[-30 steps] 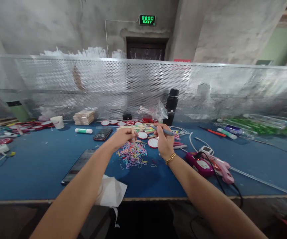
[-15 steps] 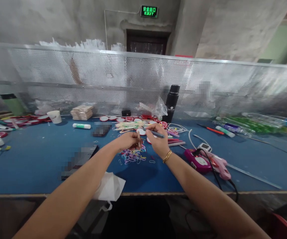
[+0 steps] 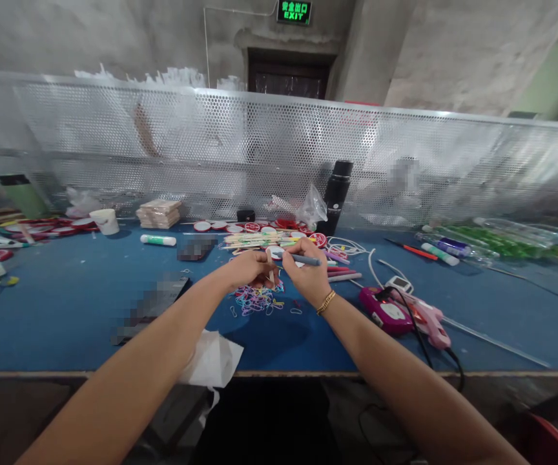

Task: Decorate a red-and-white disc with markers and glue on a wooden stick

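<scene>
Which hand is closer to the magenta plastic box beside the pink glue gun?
Right. The right hand, holding a grey-blue pen, is left of the magenta plastic box; the left hand, holding a pale flat stick, is farther left again.

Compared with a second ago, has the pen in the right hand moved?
Yes: the pen has shifted left, judged against the black bottle standing beyond it.

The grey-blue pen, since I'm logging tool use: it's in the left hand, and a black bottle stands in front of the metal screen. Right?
Wrong side: the head view shows the grey-blue pen in the right hand. The black bottle does stand in front of the metal screen.
</scene>
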Demonstrator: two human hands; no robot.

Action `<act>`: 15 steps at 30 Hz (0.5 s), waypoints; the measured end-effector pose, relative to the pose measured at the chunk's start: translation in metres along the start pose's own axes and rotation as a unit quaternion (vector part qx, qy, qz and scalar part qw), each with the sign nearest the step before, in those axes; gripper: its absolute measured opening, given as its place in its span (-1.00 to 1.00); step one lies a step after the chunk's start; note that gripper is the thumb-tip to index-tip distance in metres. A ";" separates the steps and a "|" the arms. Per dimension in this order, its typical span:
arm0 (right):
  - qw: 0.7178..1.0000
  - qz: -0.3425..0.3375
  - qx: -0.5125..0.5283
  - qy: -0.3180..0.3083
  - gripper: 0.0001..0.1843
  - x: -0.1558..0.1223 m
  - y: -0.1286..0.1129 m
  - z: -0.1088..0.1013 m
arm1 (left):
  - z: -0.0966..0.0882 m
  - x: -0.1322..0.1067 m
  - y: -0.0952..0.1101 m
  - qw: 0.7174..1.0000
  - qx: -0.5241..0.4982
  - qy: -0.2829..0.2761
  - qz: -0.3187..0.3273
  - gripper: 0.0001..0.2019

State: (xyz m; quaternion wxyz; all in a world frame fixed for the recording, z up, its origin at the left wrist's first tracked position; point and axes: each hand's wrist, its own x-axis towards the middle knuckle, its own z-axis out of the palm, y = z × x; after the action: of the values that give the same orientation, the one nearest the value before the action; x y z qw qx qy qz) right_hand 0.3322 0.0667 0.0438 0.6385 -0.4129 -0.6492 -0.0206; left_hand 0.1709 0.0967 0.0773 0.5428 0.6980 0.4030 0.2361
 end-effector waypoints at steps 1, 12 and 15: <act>1.000 0.002 -0.002 -0.002 -0.84 0.000 0.000 0.000 | 0.000 0.000 0.000 1.000 0.000 -0.003 0.003 -0.77; 1.000 0.015 0.004 -0.016 -0.85 0.001 -0.003 0.001 | 0.001 0.000 -0.001 1.000 0.015 -0.016 0.008 -0.65; 1.000 0.016 0.006 -0.019 -0.86 0.000 -0.002 0.002 | 0.000 0.000 -0.002 1.000 0.012 -0.026 0.011 -0.65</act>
State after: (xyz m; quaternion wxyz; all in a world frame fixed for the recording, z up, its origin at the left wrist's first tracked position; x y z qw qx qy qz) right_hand 0.3292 0.0662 0.0447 0.6288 -0.4196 -0.6546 0.0011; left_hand 0.1703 0.0968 0.0752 0.5421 0.7148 0.3836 0.2193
